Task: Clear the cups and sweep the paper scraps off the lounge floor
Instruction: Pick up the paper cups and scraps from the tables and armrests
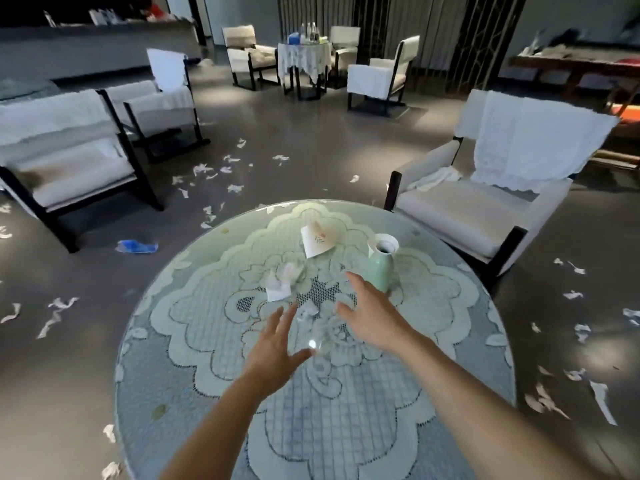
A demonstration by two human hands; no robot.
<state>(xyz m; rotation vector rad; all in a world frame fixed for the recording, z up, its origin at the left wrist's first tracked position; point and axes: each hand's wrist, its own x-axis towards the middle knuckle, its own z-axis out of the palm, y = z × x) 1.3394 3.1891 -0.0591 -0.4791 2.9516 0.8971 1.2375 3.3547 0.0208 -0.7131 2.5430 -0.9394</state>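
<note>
Two hands hover over table [346, 427]: left hand [273, 348], right hand [367, 313], fingers spread wide, holding nothing. Uncleared on table: tipped cup [317, 239], crushed cup [282, 284] just ahead of left fingertips. Unswept scraps [204, 169] litter floor [311, 150] all round. Judgement: task barely begun.

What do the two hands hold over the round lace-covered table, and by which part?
Nothing is held. The left hand and the right hand are both open, fingers spread, over the white lace tablecloth.

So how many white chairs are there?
6. Near left chair, another behind it, near right chair, and by the far table one left, one behind, one right. Others may be hidden.
</note>
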